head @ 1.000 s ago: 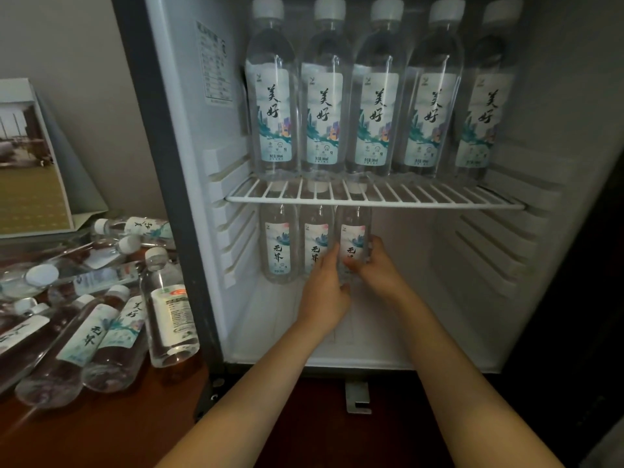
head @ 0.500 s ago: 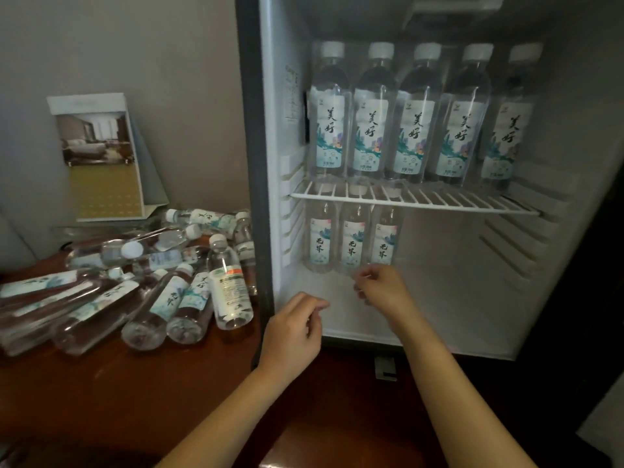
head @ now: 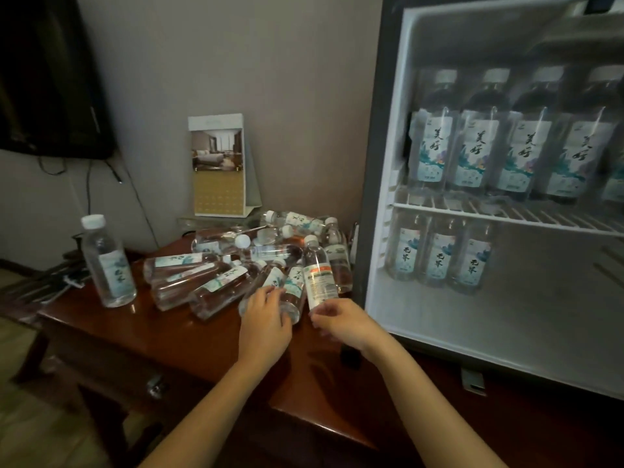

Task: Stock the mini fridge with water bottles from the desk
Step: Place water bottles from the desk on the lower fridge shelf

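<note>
Roughly halfway, I would judge. At the far left of the desk (head: 189,336) one standing bottle (head: 108,263) waits apart, and to its right a heap of bottles (head: 209,275) lies on its side, reaching right up to the mini fridge (head: 374,184). In the open fridge a row of tall bottles (head: 499,143) lines the wire shelf (head: 506,218) as far as the frame shows. Below it only three bottles (head: 439,261) stand at the left, with bare floor to their right, so most of the lower level is left to stock.

At the near edge of the heap the left hand (head: 266,320) lies over the near end of a lying bottle (head: 287,293), fingers curved onto it. Whether they have closed round it I cannot tell. Just to its right the right hand (head: 341,320) has thumb and fingers curled round the base of a white-labelled bottle (head: 319,282), which leans in the heap beside the fridge wall, and appears to be grasping it.
</note>
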The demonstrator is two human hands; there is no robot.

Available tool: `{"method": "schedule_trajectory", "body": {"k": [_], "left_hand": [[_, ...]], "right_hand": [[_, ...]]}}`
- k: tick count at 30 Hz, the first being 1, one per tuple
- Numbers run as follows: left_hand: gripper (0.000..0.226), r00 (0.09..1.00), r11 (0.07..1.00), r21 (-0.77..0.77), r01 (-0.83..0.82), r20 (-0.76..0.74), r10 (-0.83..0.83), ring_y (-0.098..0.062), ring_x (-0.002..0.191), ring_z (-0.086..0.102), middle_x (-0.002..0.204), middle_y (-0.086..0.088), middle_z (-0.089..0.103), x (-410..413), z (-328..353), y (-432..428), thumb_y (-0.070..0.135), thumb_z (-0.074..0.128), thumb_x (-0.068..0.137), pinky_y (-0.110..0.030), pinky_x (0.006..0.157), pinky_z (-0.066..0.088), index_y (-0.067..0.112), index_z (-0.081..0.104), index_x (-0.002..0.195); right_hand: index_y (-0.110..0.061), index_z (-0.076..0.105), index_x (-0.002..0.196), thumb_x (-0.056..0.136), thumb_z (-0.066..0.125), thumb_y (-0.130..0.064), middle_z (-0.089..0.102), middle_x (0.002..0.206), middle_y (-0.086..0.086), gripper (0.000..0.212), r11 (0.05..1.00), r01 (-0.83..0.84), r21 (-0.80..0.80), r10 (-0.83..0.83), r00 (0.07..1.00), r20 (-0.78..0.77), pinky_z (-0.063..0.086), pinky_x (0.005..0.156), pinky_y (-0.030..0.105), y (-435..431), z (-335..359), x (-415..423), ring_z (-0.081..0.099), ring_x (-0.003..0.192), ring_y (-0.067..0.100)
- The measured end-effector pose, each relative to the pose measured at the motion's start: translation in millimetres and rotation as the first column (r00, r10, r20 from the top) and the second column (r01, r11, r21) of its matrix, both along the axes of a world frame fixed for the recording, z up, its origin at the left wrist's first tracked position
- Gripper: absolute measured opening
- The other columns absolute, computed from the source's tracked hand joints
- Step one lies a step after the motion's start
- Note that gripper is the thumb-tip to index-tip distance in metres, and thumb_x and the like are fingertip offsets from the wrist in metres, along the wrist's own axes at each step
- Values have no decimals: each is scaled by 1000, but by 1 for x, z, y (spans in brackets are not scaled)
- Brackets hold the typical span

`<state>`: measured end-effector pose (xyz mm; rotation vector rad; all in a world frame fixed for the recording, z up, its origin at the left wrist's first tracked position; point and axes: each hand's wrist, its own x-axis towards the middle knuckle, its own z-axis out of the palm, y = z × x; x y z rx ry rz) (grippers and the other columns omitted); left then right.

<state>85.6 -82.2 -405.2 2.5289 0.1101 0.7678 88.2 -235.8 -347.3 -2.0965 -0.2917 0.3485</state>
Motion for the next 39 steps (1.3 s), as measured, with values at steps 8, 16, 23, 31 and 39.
{"method": "schedule_trajectory", "body": {"k": [8, 16, 23, 31, 39], "left_hand": [[49, 983, 998, -27, -55, -175, 49, -21, 124, 44, 139, -2, 42, 10, -5, 44, 41, 46, 94, -36, 94, 45, 23, 37, 139], [42, 974, 996, -78, -51, -226, 32, -24, 104, 57, 119, -4, 55, 13, 4, 50, 43, 56, 89, -32, 75, 45, 25, 46, 126], [40, 965, 978, -166, -123, -250, 78, -22, 80, 62, 95, 0, 66, 3, 9, 60, 41, 62, 82, -29, 61, 41, 25, 49, 116], [34, 961, 959, -254, -122, -271, 50, -19, 93, 61, 110, 4, 64, -43, 13, 66, 41, 62, 82, -30, 71, 42, 28, 51, 112], [26, 969, 906, -418, -68, -244, -40, -6, 85, 62, 91, 20, 60, -87, 4, 84, 33, 70, 77, -37, 76, 56, 36, 55, 98]], "right_hand": [[-15, 50, 130, 93, 53, -18, 60, 113, 2, 38, 999, -17, -40, 17, 1000, 18, 47, 88, 26, 47, -18, 4, 58, 99, 15], [-17, 48, 134, 91, 55, -18, 58, 123, 5, 43, 1000, -6, -6, 7, 999, 34, 45, 84, 23, 74, -35, 14, 56, 96, 13], [-14, 47, 135, 91, 53, -8, 52, 134, 4, 45, 992, 50, 116, -46, 998, -35, 45, 96, 26, 77, -46, 12, 53, 116, 17], [-4, 55, 124, 97, 43, -10, 61, 120, 17, 30, 964, 138, 227, -110, 985, -133, 44, 77, 21, 85, -47, -4, 55, 94, 17], [-9, 58, 124, 97, 46, -19, 60, 93, -6, 31, 938, 138, 318, -91, 983, -159, 40, 65, 15, 104, -52, -19, 51, 77, 1]]}}
